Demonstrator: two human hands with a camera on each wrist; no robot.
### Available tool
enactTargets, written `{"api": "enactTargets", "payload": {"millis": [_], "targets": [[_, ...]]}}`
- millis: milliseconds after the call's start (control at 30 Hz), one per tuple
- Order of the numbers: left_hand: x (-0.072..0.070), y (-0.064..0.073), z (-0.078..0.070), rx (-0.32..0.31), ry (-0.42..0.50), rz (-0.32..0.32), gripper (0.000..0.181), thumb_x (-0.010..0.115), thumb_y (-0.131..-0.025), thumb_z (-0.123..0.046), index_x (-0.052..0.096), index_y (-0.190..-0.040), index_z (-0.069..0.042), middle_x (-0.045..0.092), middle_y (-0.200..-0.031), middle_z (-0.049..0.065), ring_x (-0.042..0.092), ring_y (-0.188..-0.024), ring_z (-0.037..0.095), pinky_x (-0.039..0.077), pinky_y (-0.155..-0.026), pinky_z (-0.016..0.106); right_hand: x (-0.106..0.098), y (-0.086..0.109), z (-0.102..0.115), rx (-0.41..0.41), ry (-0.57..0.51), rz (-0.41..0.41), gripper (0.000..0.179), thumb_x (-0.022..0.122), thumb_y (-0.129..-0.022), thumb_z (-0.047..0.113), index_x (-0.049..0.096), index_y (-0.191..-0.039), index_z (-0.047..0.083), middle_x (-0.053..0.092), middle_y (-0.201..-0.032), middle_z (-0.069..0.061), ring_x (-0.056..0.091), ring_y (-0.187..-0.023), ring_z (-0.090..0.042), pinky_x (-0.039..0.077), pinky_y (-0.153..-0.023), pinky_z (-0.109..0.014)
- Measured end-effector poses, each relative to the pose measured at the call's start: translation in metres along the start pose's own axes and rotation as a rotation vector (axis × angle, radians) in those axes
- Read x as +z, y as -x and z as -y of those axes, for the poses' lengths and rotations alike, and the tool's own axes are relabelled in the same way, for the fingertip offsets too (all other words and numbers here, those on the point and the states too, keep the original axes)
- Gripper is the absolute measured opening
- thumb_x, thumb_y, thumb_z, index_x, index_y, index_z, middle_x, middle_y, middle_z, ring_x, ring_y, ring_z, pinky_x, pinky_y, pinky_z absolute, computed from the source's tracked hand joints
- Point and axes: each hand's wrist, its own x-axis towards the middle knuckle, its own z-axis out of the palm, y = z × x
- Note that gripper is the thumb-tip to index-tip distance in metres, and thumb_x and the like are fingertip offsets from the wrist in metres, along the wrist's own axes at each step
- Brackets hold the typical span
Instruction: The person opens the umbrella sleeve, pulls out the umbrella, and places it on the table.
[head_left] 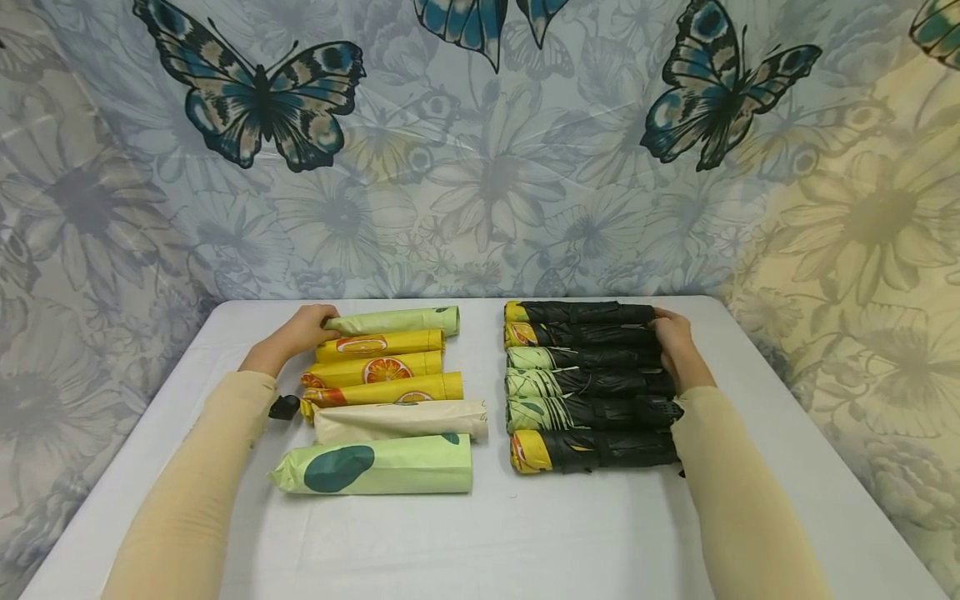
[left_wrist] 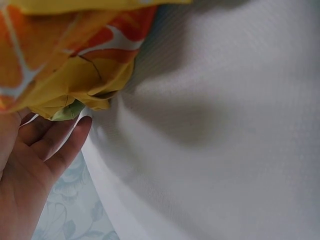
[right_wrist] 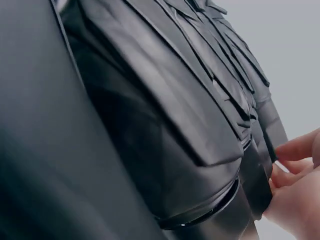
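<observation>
Two columns of rolls lie on a white table. At the back of the left column is a light green roll (head_left: 397, 322), and my left hand (head_left: 303, 329) grips its left end. In the left wrist view its green tip (left_wrist: 68, 111) shows by the fingers, behind a yellow orange-slice roll (left_wrist: 45, 55). The right column holds several black pleated rolls (head_left: 592, 358) with yellow or green left ends, resembling folded umbrellas. Against their right ends, near the back, my right hand (head_left: 678, 346) rests its fingers; the right wrist view shows fingertips (right_wrist: 295, 147) touching the black material.
Nearer in the left column are yellow orange-slice rolls (head_left: 386, 367), a cream roll (head_left: 401, 422) and a larger green roll (head_left: 405, 467) with dark green spots. A small black object (head_left: 285, 407) lies left of them. Butterfly-print cloth (head_left: 495, 192) hangs behind the table.
</observation>
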Motion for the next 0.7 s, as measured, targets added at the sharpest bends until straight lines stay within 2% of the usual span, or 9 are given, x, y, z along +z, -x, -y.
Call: {"api": "enactTargets", "payload": {"millis": [133,233,433,567,700], "targets": [[0.0,0.0,0.001,0.001,-0.001,-0.002,0.016,0.063,-0.093,-0.006,0.063,-0.103,0.005,0.066,-0.098,0.022,0.057,-0.084,0.027,0.048,-0.074,0.04,-0.003,0.001,-0.004,-0.02,0.036,0.024,0.059,0.031,-0.094,-0.002,0.021,-0.153,0.001,0.005,-0.163,-0.019,0.004,-0.151,-0.033,0.011,-0.125,-0.043],[0.0,-0.001,0.003,0.001,0.003,-0.003,0.016,0.063,-0.093,-0.006,0.063,-0.104,0.005,0.066,-0.099,0.022,0.057,-0.083,0.027,0.048,-0.074,0.04,-0.004,0.001,-0.005,-0.027,0.046,0.023,0.059,0.031,-0.094,-0.002,0.023,-0.153,0.001,0.006,-0.163,-0.019,0.004,-0.151,-0.034,0.01,-0.125,-0.044],[-0.002,0.001,0.006,0.01,0.046,0.008,0.024,0.064,-0.092,-0.008,0.062,-0.112,0.005,0.064,-0.108,0.026,0.06,-0.097,0.037,0.051,-0.082,0.048,-0.002,0.002,-0.006,-0.042,0.05,-0.008,0.056,0.034,-0.096,0.002,0.028,-0.152,0.0,0.013,-0.163,-0.018,0.01,-0.151,-0.032,0.014,-0.125,-0.042],[-0.008,0.006,0.007,-0.011,0.109,0.068,0.037,0.065,-0.093,-0.014,0.057,-0.125,0.004,0.057,-0.124,0.03,0.055,-0.114,0.045,0.05,-0.093,0.052,0.001,0.004,-0.005,-0.061,0.072,-0.044,0.053,0.035,-0.098,0.007,0.031,-0.15,-0.002,0.018,-0.161,-0.02,0.015,-0.15,-0.033,0.018,-0.124,-0.042],[-0.018,0.009,0.002,-0.035,0.161,0.118,0.054,0.063,-0.096,-0.03,0.048,-0.137,0.002,0.049,-0.137,0.031,0.048,-0.126,0.047,0.045,-0.102,0.057,0.007,0.006,-0.001,-0.125,0.163,-0.062,0.054,0.037,-0.1,0.012,0.029,-0.15,-0.005,0.025,-0.157,-0.028,0.025,-0.146,-0.04,0.025,-0.121,-0.047]]}}
